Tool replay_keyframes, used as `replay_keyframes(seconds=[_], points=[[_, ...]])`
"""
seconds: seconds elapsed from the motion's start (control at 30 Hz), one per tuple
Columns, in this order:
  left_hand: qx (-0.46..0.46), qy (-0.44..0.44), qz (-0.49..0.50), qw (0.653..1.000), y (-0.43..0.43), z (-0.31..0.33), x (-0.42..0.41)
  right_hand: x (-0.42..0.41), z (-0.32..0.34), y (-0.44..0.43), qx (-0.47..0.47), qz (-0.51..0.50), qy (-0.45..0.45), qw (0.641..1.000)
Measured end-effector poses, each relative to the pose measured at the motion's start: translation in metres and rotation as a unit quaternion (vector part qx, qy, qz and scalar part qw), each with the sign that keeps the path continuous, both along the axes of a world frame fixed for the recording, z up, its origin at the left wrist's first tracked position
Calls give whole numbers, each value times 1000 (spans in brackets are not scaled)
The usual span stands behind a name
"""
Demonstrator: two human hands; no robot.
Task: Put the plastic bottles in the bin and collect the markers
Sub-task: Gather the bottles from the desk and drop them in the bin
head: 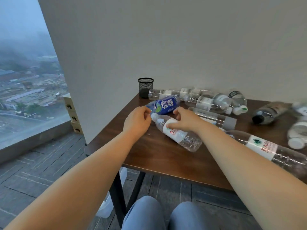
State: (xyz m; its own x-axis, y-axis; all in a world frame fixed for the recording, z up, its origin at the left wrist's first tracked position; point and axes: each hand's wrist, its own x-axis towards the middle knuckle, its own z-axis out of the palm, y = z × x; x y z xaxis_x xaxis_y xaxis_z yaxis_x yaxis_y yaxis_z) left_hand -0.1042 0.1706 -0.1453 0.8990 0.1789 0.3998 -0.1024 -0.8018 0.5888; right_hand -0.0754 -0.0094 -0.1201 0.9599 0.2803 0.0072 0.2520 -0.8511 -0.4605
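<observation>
A clear bottle with a white and red label [178, 132] lies on the brown table [157, 156], cap toward the left. My right hand [184, 121] rests on its upper body, fingers curled over it. My left hand [137, 122] is closed at its white cap and neck. Just behind both hands lies a blue-labelled bottle [163, 104]. Several more clear bottles [209, 101] lie scattered along the back and right of the table. A long clear bottle [269, 148] lies by my right forearm. No markers are visible.
A black mesh pen cup [145, 87] stands at the table's back left corner against the grey wall. A white bag or bin [108, 206] shows under the table's left edge by the black legs. A window and stacked boxes [73, 113] are to the left.
</observation>
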Motion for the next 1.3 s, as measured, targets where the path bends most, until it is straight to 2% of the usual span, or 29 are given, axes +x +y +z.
replay_keyframes(seconds=[0.07,0.2,0.33,0.43,0.6,0.7,0.83,0.93,1.07,1.2,1.3], points=[[2,-7,-4,1000,-9,1,2,-6,-7,-7,-51,1,69,996],[1,-14,1,1000,-20,4,5,-5,-10,-21,-30,-29,57,998],[-22,-38,43,998,-19,11,14,-1,1,-39,88,-69,27,993],[-2,-11,45,999,-22,11,26,-3,8,-47,205,-81,12,975],[121,63,9,991,-25,0,54,5,6,-50,279,-89,-20,956],[200,78,13,977,-19,-2,74,16,6,-45,324,-86,-27,942],[243,129,-4,961,-10,-4,104,43,5,-27,375,-74,-31,924],[226,165,-32,960,-2,-9,120,68,7,-8,405,-69,-38,911],[181,112,-21,977,17,-13,120,87,9,19,464,-63,-37,883],[32,17,16,999,45,-17,101,81,10,40,501,-45,-64,862],[-71,-56,67,994,67,-14,82,74,12,58,518,-30,-58,853]])
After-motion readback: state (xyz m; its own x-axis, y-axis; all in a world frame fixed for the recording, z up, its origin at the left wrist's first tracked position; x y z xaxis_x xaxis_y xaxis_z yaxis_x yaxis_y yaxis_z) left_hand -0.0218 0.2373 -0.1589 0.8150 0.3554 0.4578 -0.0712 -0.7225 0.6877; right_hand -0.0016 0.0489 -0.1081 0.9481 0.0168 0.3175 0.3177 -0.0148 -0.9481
